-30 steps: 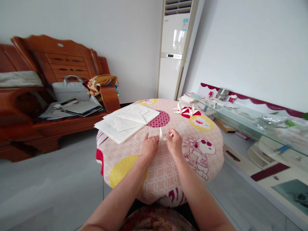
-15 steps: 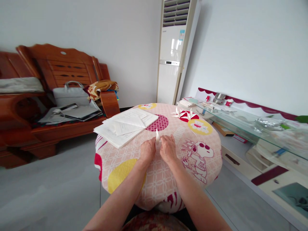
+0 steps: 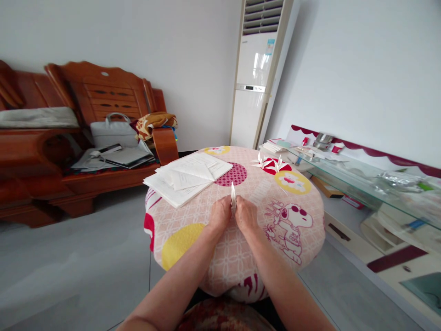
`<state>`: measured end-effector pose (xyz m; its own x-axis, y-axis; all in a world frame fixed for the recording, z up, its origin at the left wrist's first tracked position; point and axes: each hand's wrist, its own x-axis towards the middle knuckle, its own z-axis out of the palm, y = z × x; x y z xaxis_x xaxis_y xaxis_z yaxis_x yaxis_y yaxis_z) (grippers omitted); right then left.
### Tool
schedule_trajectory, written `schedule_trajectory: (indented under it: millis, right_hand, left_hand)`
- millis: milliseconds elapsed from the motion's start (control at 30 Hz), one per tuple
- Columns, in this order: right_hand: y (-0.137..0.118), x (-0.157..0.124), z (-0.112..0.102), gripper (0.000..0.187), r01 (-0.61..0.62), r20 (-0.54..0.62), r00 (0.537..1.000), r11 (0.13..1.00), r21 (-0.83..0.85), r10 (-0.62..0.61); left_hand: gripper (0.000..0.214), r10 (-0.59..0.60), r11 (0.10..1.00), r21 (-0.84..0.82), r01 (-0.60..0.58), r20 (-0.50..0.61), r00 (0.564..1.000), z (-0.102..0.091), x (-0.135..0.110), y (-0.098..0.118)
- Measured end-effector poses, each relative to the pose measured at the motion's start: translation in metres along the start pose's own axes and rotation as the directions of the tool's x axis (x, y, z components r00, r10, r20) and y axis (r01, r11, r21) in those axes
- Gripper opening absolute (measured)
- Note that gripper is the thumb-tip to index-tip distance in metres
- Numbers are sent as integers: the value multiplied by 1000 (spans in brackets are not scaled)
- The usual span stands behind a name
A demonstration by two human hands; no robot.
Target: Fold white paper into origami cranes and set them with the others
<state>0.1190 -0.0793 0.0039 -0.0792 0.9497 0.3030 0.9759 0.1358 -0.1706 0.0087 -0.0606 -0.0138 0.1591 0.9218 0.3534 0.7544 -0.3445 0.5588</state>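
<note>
Above the middle of the round table, a small folded white paper (image 3: pixel 233 193) stands upright with its narrow pointed tip up. My left hand (image 3: pixel 221 214) grips it from the left, fingers closed. From the right, my right hand (image 3: pixel 245 213) pinches the same paper, its knuckles close to the left hand. The lower part of the paper is hidden between the fingers. Farther back on the right are folded white paper cranes (image 3: pixel 278 164). To the left lies a stack of white paper sheets (image 3: pixel 186 177) with a loose folded sheet on top.
A patterned cloth covers the round table (image 3: pixel 227 262). On the right stands a glass-topped cabinet (image 3: pixel 358 184) with clutter on it. A wooden sofa (image 3: pixel 113 99) with a grey bag (image 3: pixel 115 133) is at the left. Behind the table rises a tall air conditioner (image 3: pixel 253 110).
The view has turned slightly left, so everything sits farther right. My hands have drawn closer together around the paper, and the right fingers are more curled.
</note>
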Motion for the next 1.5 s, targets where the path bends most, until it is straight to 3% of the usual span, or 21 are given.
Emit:
schedule_trajectory:
  millis: [133,367,500,733,1067,1233,1500]
  right_hand:
    - [-2,0,1,26,-21,-31,999,1000,23,22]
    - [-1,-1,0,26,-31,-61,997,995,97,37]
    - [1,1,1,26,-18,-85,996,984,179,34]
    - [2,2,1,31,19,-131,991,943,333,26]
    - [11,5,2,34,66,-137,990,911,407,-11]
    - [14,5,1,35,84,-127,991,922,378,-39]
    - [-1,1,-5,27,-47,-64,996,989,142,56]
  left_hand:
    - [15,-1,993,-115,-5,-53,999,3,0,1]
    - [18,21,998,-54,-26,-92,996,3,0,0]
    - [16,45,993,-106,-53,-73,996,2,-1,-1]
    - [15,-16,987,-162,7,-56,998,3,1,0]
    - [18,109,969,-226,-103,14,994,-5,2,-6]
    - [18,121,972,-209,-111,36,992,-4,4,-10]
    - [18,-48,985,-165,47,-5,999,-1,2,2]
